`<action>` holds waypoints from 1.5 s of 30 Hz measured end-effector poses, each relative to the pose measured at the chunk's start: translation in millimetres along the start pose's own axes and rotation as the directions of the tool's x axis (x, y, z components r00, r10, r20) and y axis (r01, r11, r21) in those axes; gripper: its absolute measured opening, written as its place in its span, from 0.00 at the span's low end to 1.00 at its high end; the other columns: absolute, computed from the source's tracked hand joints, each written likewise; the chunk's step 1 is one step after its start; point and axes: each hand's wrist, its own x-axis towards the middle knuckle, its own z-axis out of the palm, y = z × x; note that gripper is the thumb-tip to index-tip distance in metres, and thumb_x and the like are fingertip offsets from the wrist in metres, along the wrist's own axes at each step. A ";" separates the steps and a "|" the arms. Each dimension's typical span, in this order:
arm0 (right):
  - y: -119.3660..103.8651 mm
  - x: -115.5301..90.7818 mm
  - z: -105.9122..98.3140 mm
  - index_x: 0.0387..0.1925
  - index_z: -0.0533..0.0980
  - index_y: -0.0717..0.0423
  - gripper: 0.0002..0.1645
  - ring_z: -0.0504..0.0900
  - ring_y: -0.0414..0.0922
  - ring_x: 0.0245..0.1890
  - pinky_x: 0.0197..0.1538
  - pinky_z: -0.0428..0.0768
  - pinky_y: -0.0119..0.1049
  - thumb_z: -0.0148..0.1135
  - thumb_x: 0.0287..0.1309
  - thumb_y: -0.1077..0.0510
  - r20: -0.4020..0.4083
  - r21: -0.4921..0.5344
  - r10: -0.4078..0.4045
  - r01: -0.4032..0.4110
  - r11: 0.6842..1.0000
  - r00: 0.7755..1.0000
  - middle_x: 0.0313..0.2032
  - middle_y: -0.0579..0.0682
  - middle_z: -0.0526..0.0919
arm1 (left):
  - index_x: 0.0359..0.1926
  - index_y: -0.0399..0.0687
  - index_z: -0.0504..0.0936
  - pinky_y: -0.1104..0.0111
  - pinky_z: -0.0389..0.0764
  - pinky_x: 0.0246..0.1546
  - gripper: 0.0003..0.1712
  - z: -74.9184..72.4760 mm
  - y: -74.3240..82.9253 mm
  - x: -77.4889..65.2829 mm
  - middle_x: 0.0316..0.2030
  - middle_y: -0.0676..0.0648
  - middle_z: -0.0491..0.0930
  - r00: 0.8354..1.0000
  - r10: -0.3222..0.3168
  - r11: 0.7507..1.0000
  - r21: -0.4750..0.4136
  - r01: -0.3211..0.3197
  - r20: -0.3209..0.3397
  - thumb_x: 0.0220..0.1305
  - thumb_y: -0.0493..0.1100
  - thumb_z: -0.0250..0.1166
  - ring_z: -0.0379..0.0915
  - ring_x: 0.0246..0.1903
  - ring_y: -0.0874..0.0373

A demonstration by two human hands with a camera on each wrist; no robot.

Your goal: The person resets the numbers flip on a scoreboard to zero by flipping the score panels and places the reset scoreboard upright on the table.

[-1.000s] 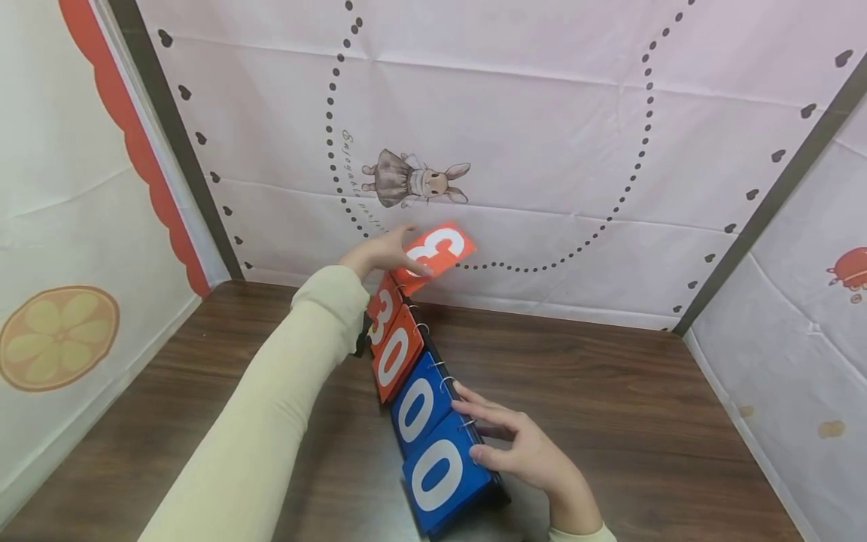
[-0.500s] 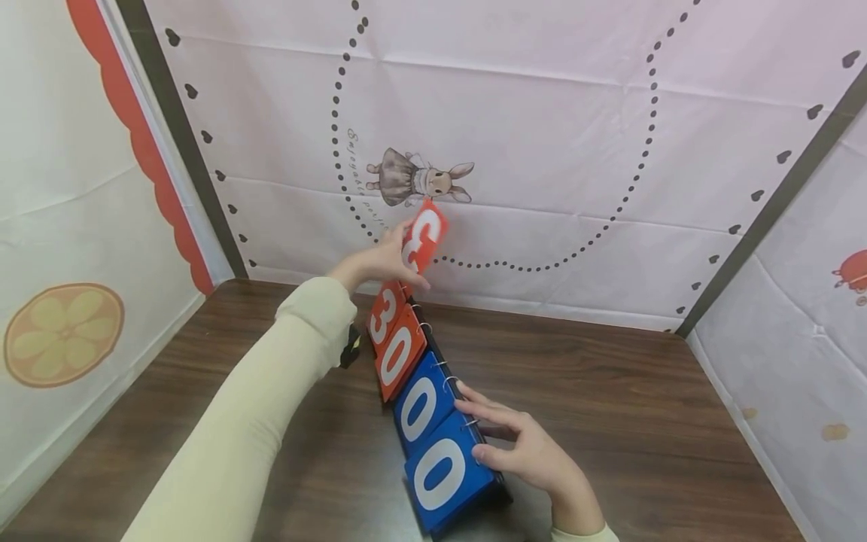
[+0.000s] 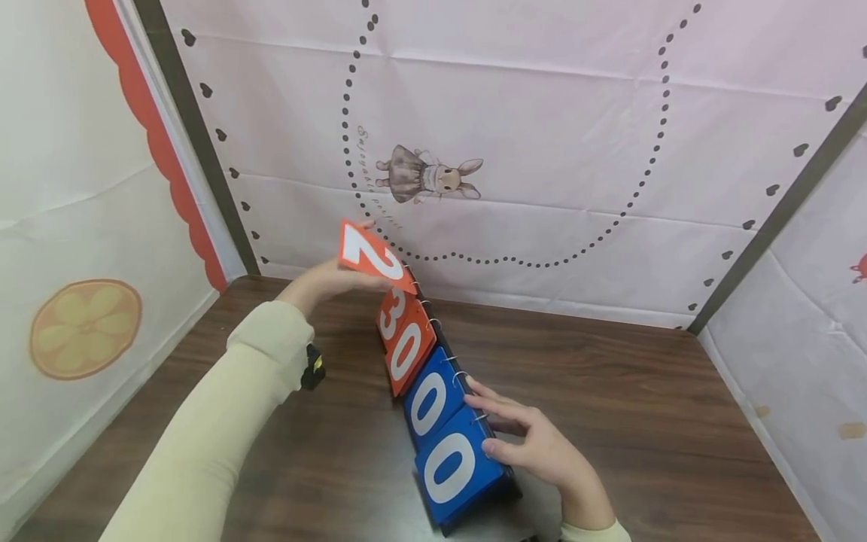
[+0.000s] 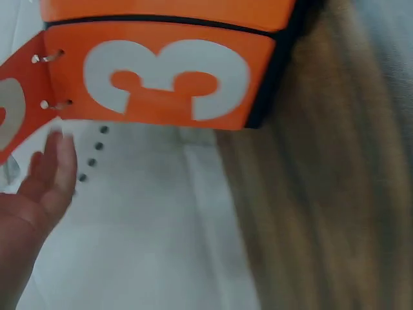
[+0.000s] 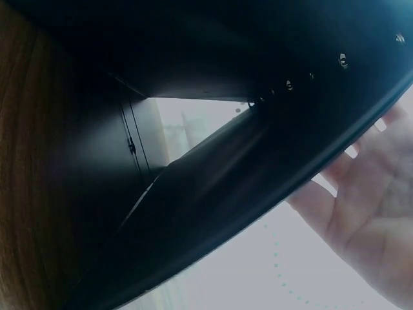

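Observation:
A black tabletop flip scoreboard (image 5: 213,174) stands on the table, with ringed red and blue number cards. A red card with a 2 (image 3: 372,258) is raised out to the left from its rings. My left hand (image 3: 325,283) is behind and under that card, fingers extended; its fingers are straight in the left wrist view. Below lies another red card with a 3 (image 4: 164,81), beside a red 0 card (image 3: 408,352). My right hand (image 3: 542,444) rests its fingertips on the top edge by the blue 0 cards (image 3: 452,467). The right fingertips are hidden in the right wrist view.
The scoreboard stands at a slant on a brown wooden table (image 3: 609,391). A pale printed cloth wall (image 3: 542,150) rises behind it, with more cloth at both sides. A dark wrist device (image 3: 313,369) sits at the left sleeve.
My left hand has moved left and swung the upright red card over; the side with 3 has given way to a 2. My right hand has kept its place on the scoreboard.

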 end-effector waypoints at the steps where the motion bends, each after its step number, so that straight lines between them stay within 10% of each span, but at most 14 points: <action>1: -0.3 -0.1 -0.5 0.62 0.68 0.44 0.29 0.65 0.46 0.62 0.54 0.72 0.52 0.58 0.58 0.56 0.000 -0.001 0.003 -0.003 1.000 1.000 0.67 0.40 0.59 | 0.71 0.60 0.34 0.49 0.65 0.57 0.62 -1.5 -4.2 -3.7 0.65 0.38 0.55 1.000 -0.011 1.000 -0.027 0.011 0.005 0.49 0.37 0.71 0.55 0.62 0.43; 8: -0.8 -0.1 -2.0 0.62 0.69 0.45 0.28 0.66 0.49 0.61 0.53 0.72 0.53 0.58 0.59 0.58 0.007 0.007 0.003 -0.004 1.000 1.000 0.67 0.42 0.59 | 0.70 0.67 0.31 0.51 0.74 0.49 0.60 -6.7 -20.7 -25.4 0.67 0.36 0.50 0.997 -0.073 0.974 -0.211 0.078 0.031 0.54 0.35 0.67 0.60 0.59 0.37; 16: -2.5 0.8 -0.3 0.62 0.69 0.46 0.28 0.66 0.50 0.61 0.53 0.73 0.54 0.58 0.58 0.58 0.012 0.009 0.001 -0.001 1.000 1.000 0.67 0.42 0.60 | 0.70 0.66 0.34 0.37 0.55 0.56 0.47 -24.3 -30.2 -41.8 0.68 0.34 0.41 0.995 0.001 0.848 -0.528 0.052 0.100 0.63 0.53 0.58 0.63 0.58 0.41; 20: -2.7 1.1 -1.4 0.62 0.69 0.45 0.28 0.66 0.50 0.61 0.52 0.73 0.54 0.57 0.58 0.59 0.010 0.007 -0.001 0.001 1.000 1.000 0.67 0.42 0.60 | 0.72 0.56 0.40 0.47 0.68 0.53 0.41 -29.8 -37.1 -42.4 0.68 0.36 0.44 0.994 -0.105 0.891 -0.443 0.098 0.009 0.66 0.61 0.48 0.68 0.50 0.55; 26: -2.5 0.2 -0.8 0.62 0.69 0.44 0.28 0.67 0.48 0.61 0.53 0.72 0.52 0.58 0.58 0.57 -0.003 0.015 0.015 -0.015 1.000 1.000 0.67 0.41 0.59 | 0.70 0.48 0.49 0.69 0.78 0.38 0.41 -26.4 -59.2 -37.5 0.62 0.38 0.59 0.937 -0.312 0.912 -0.328 0.248 -0.156 0.64 0.50 0.59 0.75 0.39 0.63; 45: -2.2 -1.0 2.0 0.62 0.68 0.44 0.28 0.68 0.49 0.60 0.53 0.73 0.53 0.58 0.59 0.55 -0.010 0.012 0.035 -0.035 0.999 0.999 0.67 0.41 0.59 | 0.67 0.44 0.53 0.71 0.76 0.33 0.39 35.3 -116.7 -33.5 0.56 0.36 0.65 0.864 -0.429 0.880 -0.337 0.334 -0.265 0.62 0.49 0.61 0.70 0.37 0.56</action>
